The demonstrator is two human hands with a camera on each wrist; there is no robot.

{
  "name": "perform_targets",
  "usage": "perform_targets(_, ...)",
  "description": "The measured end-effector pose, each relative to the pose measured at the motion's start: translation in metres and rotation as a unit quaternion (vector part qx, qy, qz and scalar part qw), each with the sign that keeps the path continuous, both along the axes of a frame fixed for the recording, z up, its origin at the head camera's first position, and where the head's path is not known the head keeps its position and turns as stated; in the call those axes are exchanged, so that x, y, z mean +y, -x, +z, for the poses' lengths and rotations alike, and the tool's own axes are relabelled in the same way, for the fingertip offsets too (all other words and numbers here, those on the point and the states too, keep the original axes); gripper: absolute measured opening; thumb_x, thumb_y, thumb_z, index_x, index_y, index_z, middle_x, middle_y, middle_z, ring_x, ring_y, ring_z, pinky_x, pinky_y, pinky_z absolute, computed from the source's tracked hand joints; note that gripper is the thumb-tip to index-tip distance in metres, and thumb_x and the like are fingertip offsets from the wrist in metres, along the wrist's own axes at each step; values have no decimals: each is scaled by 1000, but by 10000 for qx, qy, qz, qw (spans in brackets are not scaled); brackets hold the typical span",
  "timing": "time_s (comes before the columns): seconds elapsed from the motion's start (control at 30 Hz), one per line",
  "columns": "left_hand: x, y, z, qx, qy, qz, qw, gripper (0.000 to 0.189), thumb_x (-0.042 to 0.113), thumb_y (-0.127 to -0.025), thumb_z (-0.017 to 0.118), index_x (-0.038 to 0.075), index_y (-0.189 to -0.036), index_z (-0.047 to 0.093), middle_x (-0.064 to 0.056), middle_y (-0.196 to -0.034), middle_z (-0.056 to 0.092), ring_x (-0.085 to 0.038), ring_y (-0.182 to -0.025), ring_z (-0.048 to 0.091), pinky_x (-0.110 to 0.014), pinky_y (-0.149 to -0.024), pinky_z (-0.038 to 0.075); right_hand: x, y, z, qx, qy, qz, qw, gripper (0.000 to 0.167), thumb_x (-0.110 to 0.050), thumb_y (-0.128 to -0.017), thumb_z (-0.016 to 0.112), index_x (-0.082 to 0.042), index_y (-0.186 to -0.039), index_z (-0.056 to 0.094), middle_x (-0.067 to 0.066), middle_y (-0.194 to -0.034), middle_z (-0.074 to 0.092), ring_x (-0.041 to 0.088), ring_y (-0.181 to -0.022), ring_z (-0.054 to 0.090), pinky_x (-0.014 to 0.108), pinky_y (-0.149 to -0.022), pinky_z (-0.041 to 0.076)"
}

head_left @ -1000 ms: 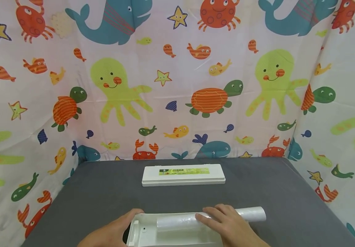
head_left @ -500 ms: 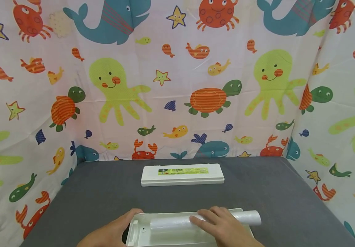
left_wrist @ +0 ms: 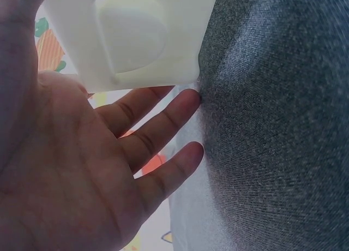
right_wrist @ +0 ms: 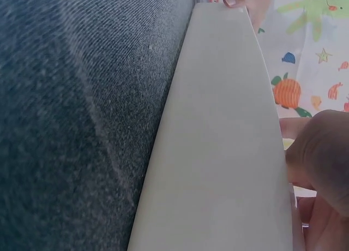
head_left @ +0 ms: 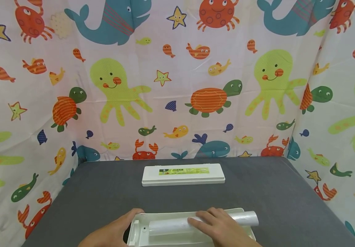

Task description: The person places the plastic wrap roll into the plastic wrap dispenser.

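Observation:
A long, open white box (head_left: 162, 216) lies at the front of the table, its outer side wall filling the middle of the right wrist view. My left hand (head_left: 109, 229) grips the box's left end, thumb at the near corner and a finger at the far one. In the left wrist view the other fingers stretch below the box end (left_wrist: 136, 41). Slanting inside the box is a roll of plastic wrap (head_left: 169, 226), with its right end sticking out past the rim. My right hand (head_left: 219, 227) holds the roll from above, fingers curled over it.
Farther back on the grey table cover (head_left: 109, 192) lies a flat white lid (head_left: 183, 180) with a yellow-green label. A curtain (head_left: 177, 99) printed with sea animals hangs behind the table and along both sides.
The roll has slid left, deeper along the box, with my right hand moving left on it. Less of its right end sticks out. My left hand has kept its place.

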State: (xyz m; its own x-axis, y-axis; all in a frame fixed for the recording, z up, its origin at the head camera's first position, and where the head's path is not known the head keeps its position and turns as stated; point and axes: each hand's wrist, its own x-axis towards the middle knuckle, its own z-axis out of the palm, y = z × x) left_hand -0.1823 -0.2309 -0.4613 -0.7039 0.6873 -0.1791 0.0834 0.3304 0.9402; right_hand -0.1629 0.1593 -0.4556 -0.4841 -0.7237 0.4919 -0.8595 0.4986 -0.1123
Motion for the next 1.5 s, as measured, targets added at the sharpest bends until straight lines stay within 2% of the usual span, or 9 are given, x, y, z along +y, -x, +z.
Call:
perform_targets(0.23,0,0,1,2,-13,56,10000,92,20,-81,87,10,-149,25,-15,-139,43,-37,-117,49,-46,-91,53,-3,1,4,-409,-241,-30,9989,65,-64,-91,61,-27,-144,55,-6,-127,63,8,-98,56,28,-81,52)
perform_targets(0.43,1,3,1,140,194,13,9997,93,22,-80,88,10,-149,26,-14,-137,44,-34,-117,48,-44,-91,52,-5,3,5,-777,-419,135,9960,64,-63,-92,60,-25,-143,55,-6,-128,63,8,-98,57,28,-81,53)
perform_targets(0.57,1,3,-1,104,273,72,9995,94,23,-80,88,11,-149,27,-13,-137,44,-33,-116,48,-47,-92,50,-5,5,7,-1045,-552,161,9929,65,-64,-92,59,-25,-144,54,-7,-130,62,9,-100,58,30,-83,54)
perform_targets(0.67,1,3,-1,58,236,139,9996,95,23,-79,88,12,-150,26,-13,-138,43,-34,-116,49,-50,-93,51,-6,5,8,-1184,-573,157,9912,66,-65,-91,58,-26,-144,53,-8,-130,62,9,-101,58,32,-84,54)
perform_targets(0.8,1,2,0,49,175,174,9997,92,21,-80,87,14,-150,27,-13,-138,43,-35,-117,48,-47,-91,53,-7,6,11,-1333,-587,169,9892,66,-65,-92,58,-27,-145,52,-8,-131,61,9,-103,59,33,-85,55)
perform_targets(1.0,-1,2,1,213,289,101,9993,92,22,-81,87,11,-149,27,-13,-138,43,-33,-118,47,-45,-92,52,-11,9,15,-1358,-817,294,9869,56,-51,-95,64,-25,-145,53,-7,-130,62,12,-104,61,34,-86,55)
perform_targets(1.1,-2,2,1,160,238,93,9995,92,22,-81,87,11,-149,27,-14,-138,43,-34,-118,47,-45,-91,52,-13,11,15,-1402,-861,332,9858,54,-46,-96,66,-25,-144,54,-7,-130,62,11,-103,61,32,-84,55)
perform_targets(1.33,-2,2,-1,22,98,55,9999,93,22,-80,88,11,-149,26,-15,-138,42,-34,-118,47,-45,-91,52,-17,11,16,-1754,-826,288,9806,59,-57,-94,60,-26,-144,55,-8,-131,62,10,-103,61,33,-85,55)
perform_targets(1.5,0,-2,1,-119,76,204,9997,96,22,-78,89,13,-149,26,-15,-138,43,-35,-115,50,-49,-89,53,-19,12,16,-1826,-877,230,9790,65,-66,-91,55,-26,-142,57,-10,-129,63,8,-100,61,32,-83,55)
